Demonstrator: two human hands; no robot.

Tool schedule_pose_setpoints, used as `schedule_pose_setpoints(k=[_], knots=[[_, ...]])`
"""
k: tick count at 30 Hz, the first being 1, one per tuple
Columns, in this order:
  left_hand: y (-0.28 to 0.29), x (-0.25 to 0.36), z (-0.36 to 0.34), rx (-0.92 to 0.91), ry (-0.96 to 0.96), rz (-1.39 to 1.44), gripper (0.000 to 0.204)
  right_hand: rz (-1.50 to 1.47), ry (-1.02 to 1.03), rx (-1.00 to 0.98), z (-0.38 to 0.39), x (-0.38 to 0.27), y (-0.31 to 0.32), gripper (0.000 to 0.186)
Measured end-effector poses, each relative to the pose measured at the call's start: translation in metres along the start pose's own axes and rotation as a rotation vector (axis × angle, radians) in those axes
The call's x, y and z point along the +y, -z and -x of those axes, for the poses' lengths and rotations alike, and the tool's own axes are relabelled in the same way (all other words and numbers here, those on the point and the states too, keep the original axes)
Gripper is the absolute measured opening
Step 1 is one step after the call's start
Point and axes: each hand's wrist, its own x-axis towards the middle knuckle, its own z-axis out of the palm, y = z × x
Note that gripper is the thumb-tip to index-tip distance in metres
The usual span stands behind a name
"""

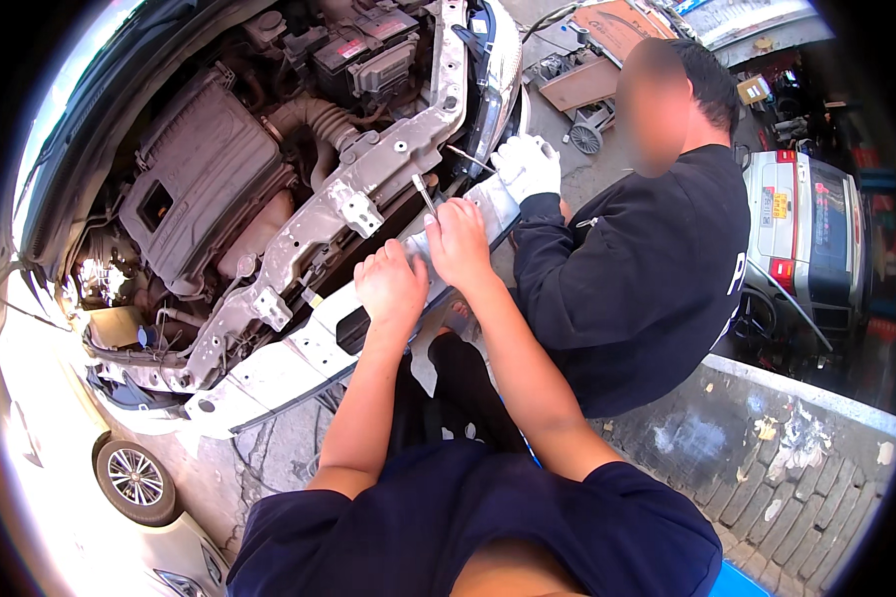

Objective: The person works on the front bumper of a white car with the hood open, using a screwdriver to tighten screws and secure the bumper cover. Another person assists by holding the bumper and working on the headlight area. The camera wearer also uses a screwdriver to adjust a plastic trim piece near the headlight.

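Observation:
My right hand is closed around a socket wrench, its bright metal end sticking out past my fingers toward the car's front frame. Beside it on the left, my left hand has its fingers bent over the white bumper beam, seemingly gripping its edge; the fingertips are hidden. Behind the beam runs the dusty grey radiator support, with brackets and bolt holes. To my right a co-worker's white-gloved hand holds a thin metal rod near the headlight.
A co-worker in a black jacket stands close on my right. The open engine bay holds an engine cover and a battery. A cart stands beyond the headlight. A silver vehicle is at right, a white car's wheel at lower left.

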Motion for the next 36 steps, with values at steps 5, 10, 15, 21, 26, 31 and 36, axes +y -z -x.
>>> schedule_pose_setpoints(k=[5, 10, 15, 21, 26, 31, 36], knots=[[0.0, -0.001, 0.002, 0.044, -0.029, 0.01, 0.028, 0.014, -0.002, 0.043, 0.004, -0.001, -0.007, 0.019], [-0.001, -0.001, 0.005, 0.028, -0.034, 0.017, 0.03, 0.031, -0.015, 0.067, 0.007, -0.002, -0.01, 0.02], [-0.002, 0.001, 0.01, 0.051, -0.05, 0.016, 0.03, 0.046, -0.052, 0.075, 0.013, -0.007, -0.008, 0.02], [-0.005, 0.002, 0.014, 0.033, -0.059, 0.011, 0.03, 0.062, -0.101, 0.119, 0.019, -0.008, -0.012, 0.022], [-0.006, 0.002, 0.015, 0.038, -0.075, -0.012, 0.03, 0.055, -0.105, 0.156, 0.022, -0.008, -0.017, 0.023], [-0.009, 0.001, 0.008, -0.114, -0.004, 0.023, 0.03, 0.076, -0.099, 0.128, 0.021, -0.008, -0.015, 0.021], [-0.001, -0.002, 0.008, 0.01, -0.063, -0.002, 0.031, 0.045, -0.086, 0.124, 0.015, -0.012, -0.015, 0.02]])
